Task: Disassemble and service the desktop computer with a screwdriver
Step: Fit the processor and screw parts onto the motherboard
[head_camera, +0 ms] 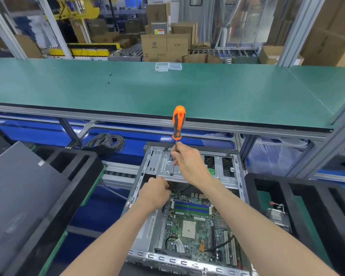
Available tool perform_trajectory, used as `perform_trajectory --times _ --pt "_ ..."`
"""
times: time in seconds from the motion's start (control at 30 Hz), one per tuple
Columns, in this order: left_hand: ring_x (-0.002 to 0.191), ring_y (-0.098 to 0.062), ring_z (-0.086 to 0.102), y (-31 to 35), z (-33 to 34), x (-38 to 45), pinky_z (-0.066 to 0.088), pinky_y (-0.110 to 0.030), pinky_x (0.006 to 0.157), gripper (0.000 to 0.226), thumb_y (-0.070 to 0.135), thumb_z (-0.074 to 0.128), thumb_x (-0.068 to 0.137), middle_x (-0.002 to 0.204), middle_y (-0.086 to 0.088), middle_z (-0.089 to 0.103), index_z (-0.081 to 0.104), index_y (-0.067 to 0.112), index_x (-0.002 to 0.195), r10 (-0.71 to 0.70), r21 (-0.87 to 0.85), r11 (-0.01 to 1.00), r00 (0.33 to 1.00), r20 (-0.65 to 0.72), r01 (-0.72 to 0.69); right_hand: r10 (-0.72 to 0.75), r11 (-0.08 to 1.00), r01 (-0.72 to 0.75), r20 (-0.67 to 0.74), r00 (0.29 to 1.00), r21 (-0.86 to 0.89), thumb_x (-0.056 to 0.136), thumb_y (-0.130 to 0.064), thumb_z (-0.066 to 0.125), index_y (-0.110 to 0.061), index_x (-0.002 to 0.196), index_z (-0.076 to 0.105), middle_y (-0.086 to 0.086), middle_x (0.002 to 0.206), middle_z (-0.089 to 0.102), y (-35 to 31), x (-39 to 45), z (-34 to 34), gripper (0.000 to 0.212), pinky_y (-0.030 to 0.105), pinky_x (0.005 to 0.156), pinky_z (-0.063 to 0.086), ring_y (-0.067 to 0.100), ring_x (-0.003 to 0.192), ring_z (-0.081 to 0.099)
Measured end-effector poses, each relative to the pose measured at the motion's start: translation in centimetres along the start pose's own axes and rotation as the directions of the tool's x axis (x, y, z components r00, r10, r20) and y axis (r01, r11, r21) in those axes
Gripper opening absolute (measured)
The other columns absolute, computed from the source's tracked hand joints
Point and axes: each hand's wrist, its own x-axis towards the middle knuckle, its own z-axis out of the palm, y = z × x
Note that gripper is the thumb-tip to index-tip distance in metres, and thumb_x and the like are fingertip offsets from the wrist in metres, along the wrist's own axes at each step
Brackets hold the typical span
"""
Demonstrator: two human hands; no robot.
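Green workbench [207, 92]; two clear plastic boxes [168, 66] at far edge

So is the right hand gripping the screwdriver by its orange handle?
No, the right hand pinches the screwdriver by its metal shaft, below the bare handle.

Both forearms are bare up to the frame edge, and the hands [187, 164] wear no gloves or rings

Open computer case [189, 196] at centre, below and in front of the table [167, 92]. Circuit board [193, 226] inside the case, drive bracket [167, 166] behind it. Screwdriver [177, 128] upright over the bracket. Coil of cable [106, 142] behind and left of the case. Two small boxes [168, 67] at the table's far edge. Cartons [165, 44] beyond the table.
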Motion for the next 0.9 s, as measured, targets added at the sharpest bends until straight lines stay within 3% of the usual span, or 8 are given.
perform_trajectory --times 0.1,0.2,0.33,0.53,0.63,0.77,0.9 --pt "0.1 -0.031 0.063 0.5 0.4 1.1 0.05 -0.042 0.093 0.025 0.03 0.052 0.095 0.115 -0.009 0.066 0.063 0.017 0.112 -0.051 0.187 0.982 0.992 0.113 0.029 0.002 1.0 -0.002 -0.01 1.0 0.005 0.106 -0.011 0.042 -0.004 0.097 0.055 0.006 0.092 0.064 0.0 0.2 -0.4 0.017 0.042 0.076 0.054 0.023 0.078 0.065" --pt "0.117 -0.033 0.055 1.0 1.4 2.3 0.037 -0.052 0.107 0.027 0.016 0.046 0.094 0.124 -0.011 0.062 0.058 0.013 0.118 -0.042 0.31 0.95 0.969 0.242 -0.036 -0.01 1.0 0.01 0.004 1.0 -0.001 0.106 -0.011 0.042 -0.007 0.095 0.053 0.004 0.09 0.062 0.3 0.1 -0.4 0.016 0.042 0.076 0.054 0.022 0.078 0.064" --pt "0.12 -0.033 0.056 1.7 2.7 4.5 0.048 -0.043 0.103 0.037 0.004 0.045 0.096 0.133 -0.017 0.057 0.052 0.002 0.132 -0.057 0.336 0.938 0.92 0.388 -0.084 -0.02 0.999 0.021 0.016 1.0 -0.033 0.106 -0.013 0.041 -0.012 0.093 0.05 0.007 0.091 0.063 0.8 0.2 0.0 0.016 0.048 0.076 0.052 0.026 0.078 0.063" --pt "0.124 -0.031 0.052 2.6 4.4 6.3 0.047 -0.041 0.101 0.034 0.006 0.044 0.099 0.137 -0.014 0.054 0.054 0.005 0.132 -0.088 0.478 0.868 0.906 0.415 -0.134 -0.107 0.991 0.107 -0.003 0.994 -0.077 0.105 -0.012 0.041 -0.013 0.093 0.048 0.008 0.088 0.061 1.3 0.2 0.3 0.014 0.049 0.072 0.052 0.03 0.075 0.061" --pt "0.126 -0.029 0.052 3.2 5.3 6.3 0.046 -0.038 0.097 0.033 0.012 0.048 0.1 0.138 -0.01 0.054 0.055 0.009 0.132 -0.075 0.52 0.844 0.929 0.362 -0.134 -0.113 0.991 0.112 -0.013 0.994 -0.067 0.104 -0.009 0.042 -0.01 0.093 0.05 0.009 0.086 0.062 1.6 0.3 0.2 0.014 0.05 0.07 0.052 0.031 0.074 0.061" --pt "0.114 -0.022 0.063 3.1 7.2 5.3 0.052 -0.032 0.089 0.024 0.012 0.053 0.098 0.125 -0.007 0.065 0.063 0.012 0.12 -0.064 0.502 0.865 0.983 0.174 -0.033 -0.141 0.987 0.139 -0.016 0.99 -0.077 0.106 -0.014 0.041 -0.008 0.097 0.052 0.008 0.088 0.06 1.6 0.4 0.4 0.015 0.049 0.07 0.05 0.03 0.074 0.06" --pt "0.1 -0.022 0.071 3.2 8.2 4.1 0.057 -0.031 0.079 0.02 0.008 0.053 0.097 0.108 -0.008 0.073 0.07 0.01 0.108 -0.137 0.349 0.926 0.99 -0.044 0.144 -0.162 0.984 0.159 -0.034 0.986 -0.075 0.106 -0.014 0.041 -0.011 0.097 0.051 0.006 0.086 0.059 1.5 0.3 0.6 0.013 0.049 0.068 0.05 0.03 0.071 0.059"
